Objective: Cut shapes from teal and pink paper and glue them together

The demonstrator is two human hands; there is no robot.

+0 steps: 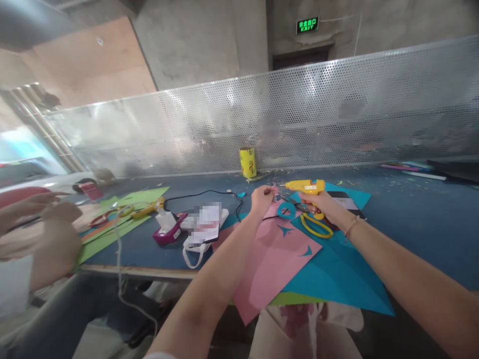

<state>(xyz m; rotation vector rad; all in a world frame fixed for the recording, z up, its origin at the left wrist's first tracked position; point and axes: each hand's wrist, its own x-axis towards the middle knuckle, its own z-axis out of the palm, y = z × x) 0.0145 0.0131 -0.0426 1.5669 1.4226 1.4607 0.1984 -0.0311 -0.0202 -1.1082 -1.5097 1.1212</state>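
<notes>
My right hand [317, 200] is wrapped round the handle of a yellow hot glue gun [306, 186], whose nozzle points left. Just left of the nozzle, my left hand [262, 200] pinches a small pink paper piece [275, 191]; its exact shape is too small to tell. Below both hands lies a pink paper sheet [265, 264] on top of a blue paper sheet [337, 279]. A blue paper ring [286, 210] and small blue cutouts [285, 230] rest on the pink sheet. Scissors with yellow handles [318, 232] lie under my right wrist.
A phone [342, 200] lies beyond my right hand. To the left are a white power bank with a phone [205, 224], a purple power strip [170, 232] and a black cord [202, 192]. A yellow can [248, 162] stands by the perforated screen [209, 119]. Another person's hands [56, 214] are at far left.
</notes>
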